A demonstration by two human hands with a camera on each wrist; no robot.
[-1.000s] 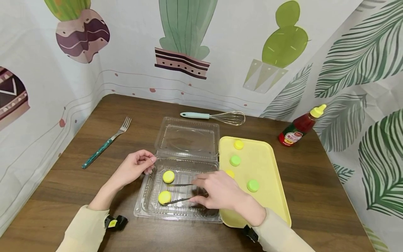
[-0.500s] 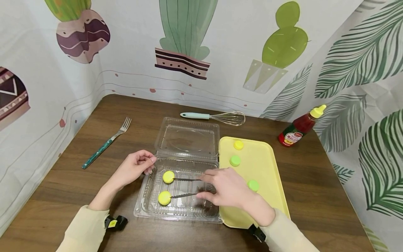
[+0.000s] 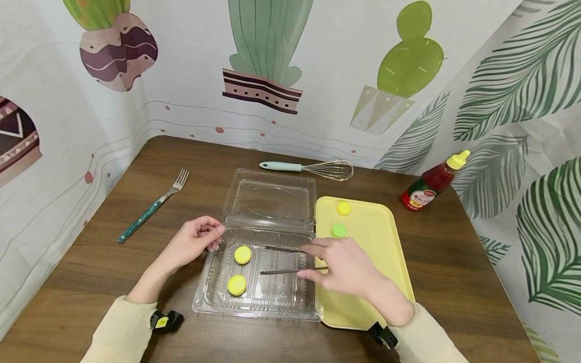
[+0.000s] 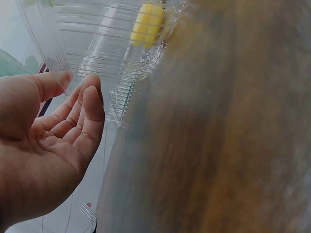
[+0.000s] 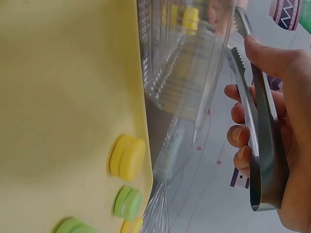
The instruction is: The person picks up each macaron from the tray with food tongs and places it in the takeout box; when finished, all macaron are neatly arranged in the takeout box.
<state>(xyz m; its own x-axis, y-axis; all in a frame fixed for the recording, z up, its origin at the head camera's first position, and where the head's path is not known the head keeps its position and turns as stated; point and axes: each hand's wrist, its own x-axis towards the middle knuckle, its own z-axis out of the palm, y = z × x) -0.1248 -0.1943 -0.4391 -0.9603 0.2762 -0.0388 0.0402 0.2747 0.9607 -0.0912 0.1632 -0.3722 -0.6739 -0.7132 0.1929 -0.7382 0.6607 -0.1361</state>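
My right hand [image 3: 342, 264] holds metal tongs [image 5: 260, 126], whose serrated tips stand apart with nothing between them, above the right half of a clear plastic clamshell container [image 3: 281, 307]. The container lies with its lid folded back. Two yellow macarons [image 3: 242, 255] sit in its left half. At its left edge, by the hinge, my left hand [image 3: 192, 242] pinches the rim between thumb and fingers. On the yellow tray [image 3: 363, 312] to the right lie a yellow macaron [image 3: 343, 208] and a green macaron [image 3: 338, 231]; the right wrist view shows another yellow macaron [image 5: 128, 158] and green macaron [image 5: 75, 226].
A whisk [image 3: 308, 169] lies behind the container. The fork [image 3: 154, 205] is on the wooden table's left side. At the back right stands a red sauce bottle [image 3: 431, 182] with a yellow cap. Patterned cloth [image 3: 190, 65] hangs behind the table.
My right hand has drawn back to the right and slightly up with the tongs, whose tips have left the two yellow macarons. The left hand has stayed put.
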